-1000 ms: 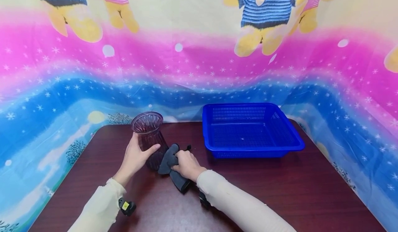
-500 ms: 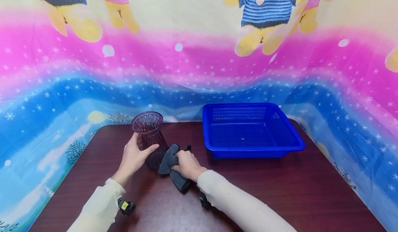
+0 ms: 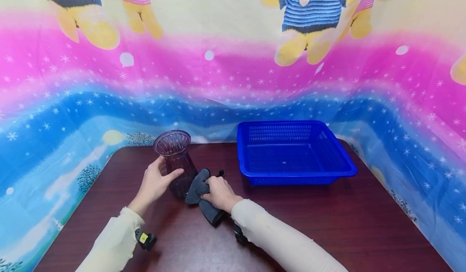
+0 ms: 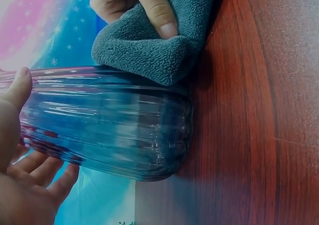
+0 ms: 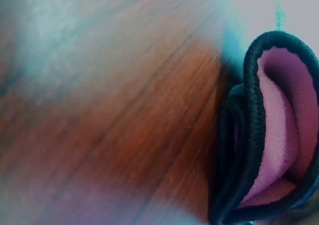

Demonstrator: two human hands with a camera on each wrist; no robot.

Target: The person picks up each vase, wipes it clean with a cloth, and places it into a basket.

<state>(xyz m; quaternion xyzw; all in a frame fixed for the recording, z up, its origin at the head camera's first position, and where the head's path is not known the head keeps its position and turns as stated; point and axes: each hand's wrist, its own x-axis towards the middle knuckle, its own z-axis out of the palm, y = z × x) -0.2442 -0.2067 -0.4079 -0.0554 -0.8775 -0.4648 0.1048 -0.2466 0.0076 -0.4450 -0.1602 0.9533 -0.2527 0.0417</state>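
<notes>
A ribbed, purple-tinted glass vase [image 3: 180, 175] with a flared rim stands at the left of the table, tilted a little in the head view. My left hand [image 3: 153, 185] holds it below the neck, thumb on the near side and fingers round the far side. In my right hand [image 3: 220, 193] is a folded dark grey cloth [image 3: 199, 189], gripped against the vase's lower right side. The left wrist view shows the thumb pressing into the fluffy cloth [image 4: 144, 56] beside the glass [image 4: 114, 120]. In the right wrist view, the cloth's folded edge [image 5: 253, 135] shows a pink inner face.
A blue plastic basket [image 3: 295, 179] with slotted walls stands at the back right of the dark red-brown wooden table [image 3: 320, 219]. Behind the table hangs a printed cloth backdrop [image 3: 225, 73] with snowflakes and bears. Each wrist carries a small black camera [image 3: 145, 239].
My left hand and forearm have shifted slightly left, the thumb sliding a little across the glass. The vase has risen very slightly. My right hand and the cloth stay almost in place.
</notes>
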